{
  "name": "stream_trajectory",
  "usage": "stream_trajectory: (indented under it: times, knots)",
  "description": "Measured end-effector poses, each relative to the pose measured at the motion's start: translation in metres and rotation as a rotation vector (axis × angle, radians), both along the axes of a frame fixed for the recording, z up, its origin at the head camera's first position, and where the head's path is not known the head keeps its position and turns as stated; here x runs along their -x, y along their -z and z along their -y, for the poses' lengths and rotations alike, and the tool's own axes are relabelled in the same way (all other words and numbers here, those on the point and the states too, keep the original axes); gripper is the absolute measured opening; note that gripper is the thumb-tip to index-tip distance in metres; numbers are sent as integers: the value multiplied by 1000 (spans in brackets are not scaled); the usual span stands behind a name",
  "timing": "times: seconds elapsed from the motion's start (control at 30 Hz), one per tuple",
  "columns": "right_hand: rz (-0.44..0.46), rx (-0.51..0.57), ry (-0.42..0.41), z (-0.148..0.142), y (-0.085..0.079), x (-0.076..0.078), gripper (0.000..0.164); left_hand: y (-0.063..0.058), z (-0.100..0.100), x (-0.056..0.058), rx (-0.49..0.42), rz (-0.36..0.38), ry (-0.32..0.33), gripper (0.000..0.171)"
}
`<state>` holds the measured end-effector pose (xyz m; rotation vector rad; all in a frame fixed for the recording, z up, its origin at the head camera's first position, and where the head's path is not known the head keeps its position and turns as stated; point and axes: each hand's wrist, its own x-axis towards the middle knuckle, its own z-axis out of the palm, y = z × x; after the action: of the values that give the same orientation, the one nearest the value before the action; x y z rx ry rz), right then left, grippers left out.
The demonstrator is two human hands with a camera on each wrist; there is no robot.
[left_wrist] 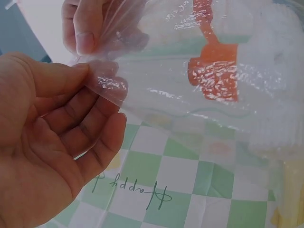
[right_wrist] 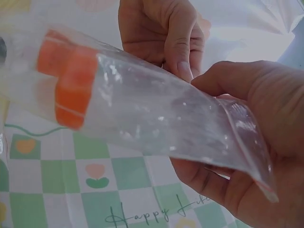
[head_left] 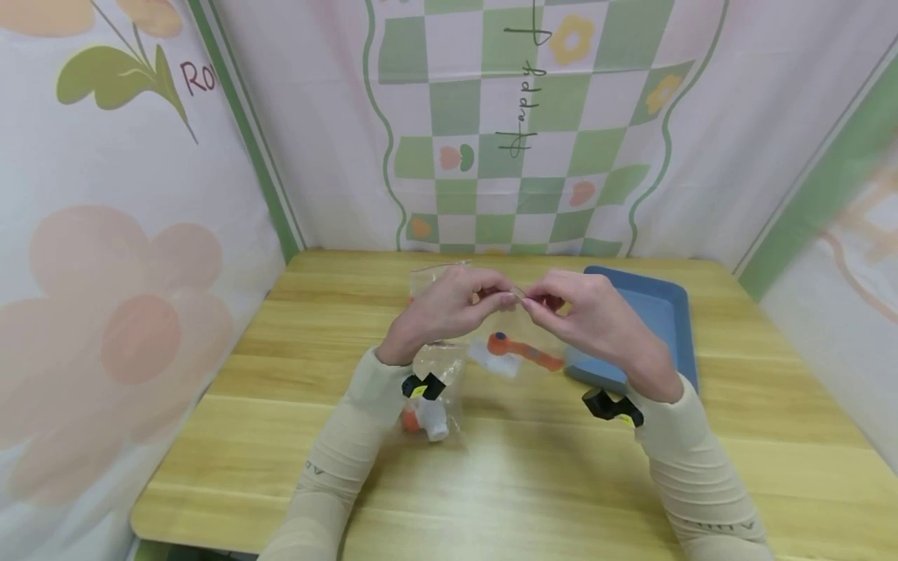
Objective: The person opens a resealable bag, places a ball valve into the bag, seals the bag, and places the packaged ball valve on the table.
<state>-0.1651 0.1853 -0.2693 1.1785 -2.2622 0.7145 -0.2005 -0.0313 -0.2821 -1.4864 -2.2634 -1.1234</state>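
Observation:
A clear zip bag [right_wrist: 156, 118] hangs from both hands, which meet at its top edge above the table. My left hand [head_left: 459, 305] pinches the edge between thumb and fingers. Right beside it, the right hand [head_left: 585, 315] pinches the same edge, fingertips almost touching the left ones. Inside the bag sit an orange plastic part [left_wrist: 219, 71] with a long narrow arm and a white ribbed piece [left_wrist: 275, 80]. From the head view the orange part [head_left: 522, 351] shows a dark blue round end, and the white piece lies low beside it.
A blue tray [head_left: 686, 331] stands at the right, partly behind the right hand. On the table at the left lies another clear bag [head_left: 449, 362] with an orange and white fitting [head_left: 431, 421]. One more bag [head_left: 424, 278] shows behind the left hand. Patterned cloth [head_left: 505, 101] hangs behind.

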Motion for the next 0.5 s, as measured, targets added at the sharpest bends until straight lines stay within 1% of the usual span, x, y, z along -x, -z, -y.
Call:
stream_trajectory:
  times: [0.3, 0.5]
  knots:
    - [22, -2, 0, 0, 0, 0, 11, 0, 0, -1, -10, -17, 17, 15]
    - [26, 10, -13, -1, 1, 1, 16, -1, -1, -2, -13, 27, 13, 14]
